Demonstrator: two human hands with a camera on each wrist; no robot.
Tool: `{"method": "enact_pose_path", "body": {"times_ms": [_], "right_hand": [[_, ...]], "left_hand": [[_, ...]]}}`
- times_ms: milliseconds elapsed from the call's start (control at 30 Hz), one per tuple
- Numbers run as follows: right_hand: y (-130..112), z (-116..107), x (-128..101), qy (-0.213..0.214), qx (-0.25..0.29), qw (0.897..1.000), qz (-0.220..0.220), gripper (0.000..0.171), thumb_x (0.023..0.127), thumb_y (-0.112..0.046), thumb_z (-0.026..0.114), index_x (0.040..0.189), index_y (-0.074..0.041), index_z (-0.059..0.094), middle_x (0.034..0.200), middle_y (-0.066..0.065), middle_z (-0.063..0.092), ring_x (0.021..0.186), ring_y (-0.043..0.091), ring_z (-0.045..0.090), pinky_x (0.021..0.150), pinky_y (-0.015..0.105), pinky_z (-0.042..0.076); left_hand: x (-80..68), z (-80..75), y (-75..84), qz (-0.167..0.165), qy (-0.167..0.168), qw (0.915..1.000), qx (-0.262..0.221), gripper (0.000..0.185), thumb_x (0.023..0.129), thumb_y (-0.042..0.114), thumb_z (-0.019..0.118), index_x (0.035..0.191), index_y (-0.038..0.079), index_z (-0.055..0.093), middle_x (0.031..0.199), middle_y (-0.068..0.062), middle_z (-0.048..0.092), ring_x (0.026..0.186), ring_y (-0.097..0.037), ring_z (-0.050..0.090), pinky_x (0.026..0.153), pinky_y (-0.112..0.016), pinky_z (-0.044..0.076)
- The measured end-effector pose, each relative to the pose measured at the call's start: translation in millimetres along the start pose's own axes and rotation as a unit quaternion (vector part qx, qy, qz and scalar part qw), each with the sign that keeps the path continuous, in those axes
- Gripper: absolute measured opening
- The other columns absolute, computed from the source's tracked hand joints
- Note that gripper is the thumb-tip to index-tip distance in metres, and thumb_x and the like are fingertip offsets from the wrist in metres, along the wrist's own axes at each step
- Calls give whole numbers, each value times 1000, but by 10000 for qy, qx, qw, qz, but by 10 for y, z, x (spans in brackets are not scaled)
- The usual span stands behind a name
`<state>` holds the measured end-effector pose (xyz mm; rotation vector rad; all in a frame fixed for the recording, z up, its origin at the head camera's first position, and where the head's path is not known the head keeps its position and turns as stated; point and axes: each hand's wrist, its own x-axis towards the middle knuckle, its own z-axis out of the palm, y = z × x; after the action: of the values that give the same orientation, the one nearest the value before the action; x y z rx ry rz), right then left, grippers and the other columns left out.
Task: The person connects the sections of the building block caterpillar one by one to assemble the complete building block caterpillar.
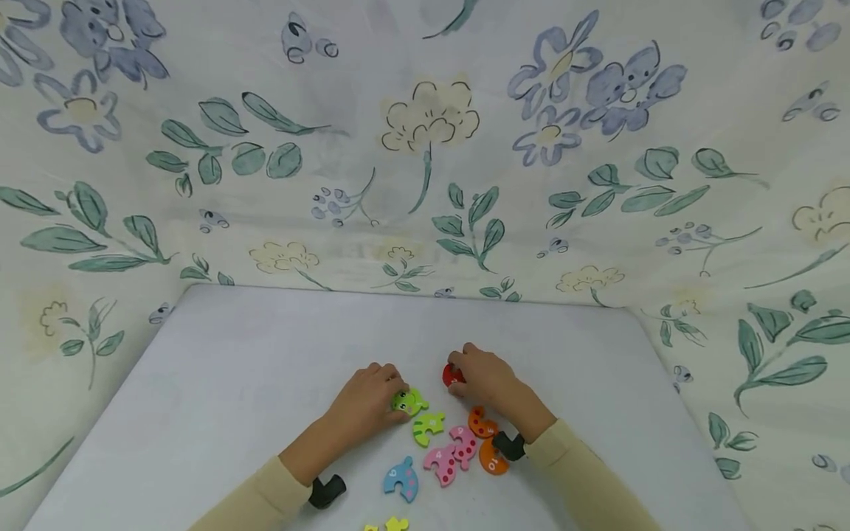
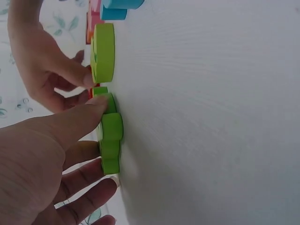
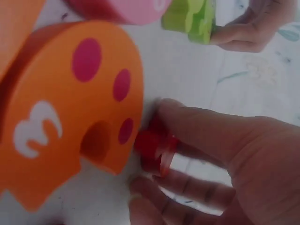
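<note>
Fingers of the left hand [image 1: 367, 400] pinch a green face piece [image 1: 409, 402] on the table [image 1: 265, 354]; nearer and rightward lie 2 pink pieces [image 1: 441, 464]; the right hand [image 1: 490, 377], fingers curled, grips a red piece [image 1: 451, 375] beyond 2 orange pieces [image 1: 479, 426].

Site: a screened nook around a white bench [image 1: 279, 339]; whether it belongs to a home or another building cannot be determined. Floral-printed sheeting [image 1: 358, 177] in blue, cream and green covers the background and flanks the bench on 2 sides. Brightly coloured, numbered toy pieces [image 1: 462, 448] give it a domestic character.
</note>
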<state>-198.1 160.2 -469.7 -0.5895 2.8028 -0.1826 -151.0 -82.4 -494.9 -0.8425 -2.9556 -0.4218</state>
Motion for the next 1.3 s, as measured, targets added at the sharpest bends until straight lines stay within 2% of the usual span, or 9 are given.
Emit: {"method": "enact_pose_path", "body": {"times_ms": [133,267,400,533,667,800,933,1167,1300], "right_hand": [[-77,2,-27,-64,37,9989,-463,41,94,-18,81,134,-18,70,128,9,59,108,25,59,92,38,59],[-150,28,-64,-91,176,9978,-636,43,92,-26,83,133,-22,70,134,7,58,116,25,53,90,36,59],[-204,53,-74,172,226,9989,-372,59,88,-42,85,134,-12,64,129,10,59,111,26,53,84,36,60],[-222,60,-75,363,115,9992,90,64,89,-44,83,131,-1,61,120,14,59,105,28,52,84,38,59],[-242,57,-74,328,125,9992,187,58,88,-41,85,130,-5,64,120,11,60,106,26,53,85,39,60],[-309,51,-59,218,307,9992,-124,59,88,-39,85,137,-15,63,128,8,62,114,26,56,89,42,60],[-413,27,-44,136,344,9982,-479,59,90,-39,83,141,-19,62,132,5,63,117,25,59,94,43,59],[-629,-3,-25,186,263,9942,-1027,55,88,-39,85,136,-21,67,124,1,63,107,18,59,85,34,59],[-756,57,-7,139,149,9930,-1161,53,88,-40,85,135,-22,68,119,-1,62,102,15,57,81,29,58]], "left_hand": [[-66,-14,-54,-167,108,9998,7,45,79,43,92,111,14,79,109,0,66,97,-19,58,88,-42,54],[-125,-35,-112,-381,118,9992,-87,45,78,42,93,111,15,79,109,0,65,99,-20,58,88,-41,55],[-153,-39,-156,-611,99,9975,-342,46,78,41,93,114,16,79,111,0,65,101,-21,56,90,-41,54],[-176,-30,-178,-680,131,9965,-461,47,78,41,93,115,16,79,111,1,65,101,-20,56,90,-40,54],[-213,-22,-188,-715,192,9961,-481,47,77,40,94,113,14,79,111,1,65,100,-20,56,89,-40,54],[-259,-36,-201,-826,210,9950,-526,48,77,39,94,114,13,79,109,1,65,99,-19,56,89,-38,54],[-308,-71,-236,-945,220,9935,-588,48,77,37,95,115,13,78,109,1,65,98,-18,56,89,-37,55],[-388,-59,-325,-977,319,9925,-658,49,77,37,95,115,13,78,109,1,65,98,-19,57,87,-37,56],[-409,-52,-346,-926,412,9924,-700,49,77,37,95,115,12,78,109,0,65,98,-20,58,88,-39,56]]}}
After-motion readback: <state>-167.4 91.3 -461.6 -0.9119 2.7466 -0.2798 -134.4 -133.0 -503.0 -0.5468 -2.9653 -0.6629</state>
